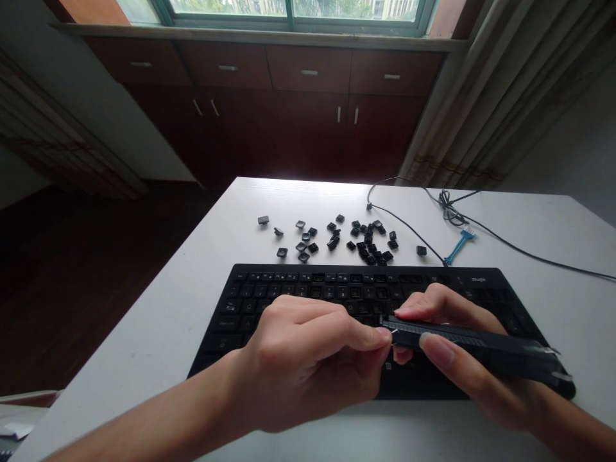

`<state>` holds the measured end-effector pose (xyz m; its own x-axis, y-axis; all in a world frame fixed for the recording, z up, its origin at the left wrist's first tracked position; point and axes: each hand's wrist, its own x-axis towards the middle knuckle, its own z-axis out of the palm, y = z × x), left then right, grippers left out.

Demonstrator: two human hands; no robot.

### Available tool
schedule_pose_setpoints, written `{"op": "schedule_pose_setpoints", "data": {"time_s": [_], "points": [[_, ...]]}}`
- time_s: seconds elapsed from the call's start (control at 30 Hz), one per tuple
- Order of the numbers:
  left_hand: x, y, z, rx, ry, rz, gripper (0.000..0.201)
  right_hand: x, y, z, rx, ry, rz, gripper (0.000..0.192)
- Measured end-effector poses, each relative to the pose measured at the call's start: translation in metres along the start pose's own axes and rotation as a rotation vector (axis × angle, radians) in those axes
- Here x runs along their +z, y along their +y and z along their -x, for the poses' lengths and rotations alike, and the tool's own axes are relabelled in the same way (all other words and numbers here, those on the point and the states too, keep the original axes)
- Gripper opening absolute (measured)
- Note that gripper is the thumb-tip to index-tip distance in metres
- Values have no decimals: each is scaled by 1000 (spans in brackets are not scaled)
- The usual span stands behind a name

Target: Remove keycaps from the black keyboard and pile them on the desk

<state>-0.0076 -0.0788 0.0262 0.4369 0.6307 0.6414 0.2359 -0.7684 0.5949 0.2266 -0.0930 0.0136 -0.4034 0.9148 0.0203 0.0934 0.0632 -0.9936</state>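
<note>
My right hand (457,340) grips a long, narrow black piece (495,350) between thumb and fingers. Its edge is ridged, and small shiny bits show at both ends; I cannot make out its exact kind. At its left end my left hand (312,359) is closed in a pinch, fingertips against a thin metal bit, and what lies between them is hidden. Beneath both hands lies a black keyboard (250,301), with open sockets in its upper and middle rows where keycaps are off. Loose black keycaps (369,247) are scattered just beyond it, several heaped together.
A blue brush (461,245) with pale bristles lies behind the keyboard at the right. The thin black cable (450,208) is bundled near the white table's (158,308) far side. Past the table stand dark red cabinets (289,128) under a window.
</note>
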Motion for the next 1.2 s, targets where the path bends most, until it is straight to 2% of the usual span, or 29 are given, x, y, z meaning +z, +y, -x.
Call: {"op": "schedule_pose_setpoints", "data": {"time_s": [0.23, 0.37, 0.53, 0.73, 0.83, 1.0, 1.2], "points": [[-4, -1, 1, 57, -50, -74, 7, 4, 0, 2, 37, 11, 23, 13], [-5, -2, 1, 66, -87, -64, 8, 9, -2, 1, 82, 77, 32, 14], [-4, -2, 1, 43, -85, -79, 10, 11, -5, 2, 133, 86, 72, 16], [-8, 1, 1, 73, -138, -149, 9, 12, -4, 1, 71, 90, 137, 11], [-12, 4, 1, 104, -173, -193, 6, 14, -2, 2, -27, 109, 210, 5], [-15, 9, 4, 108, -186, -287, 4, 17, 1, 4, -232, 160, 296, 22], [-16, 10, 7, 113, -219, -288, 6, 21, 2, 4, -233, 184, 357, 21]]}}
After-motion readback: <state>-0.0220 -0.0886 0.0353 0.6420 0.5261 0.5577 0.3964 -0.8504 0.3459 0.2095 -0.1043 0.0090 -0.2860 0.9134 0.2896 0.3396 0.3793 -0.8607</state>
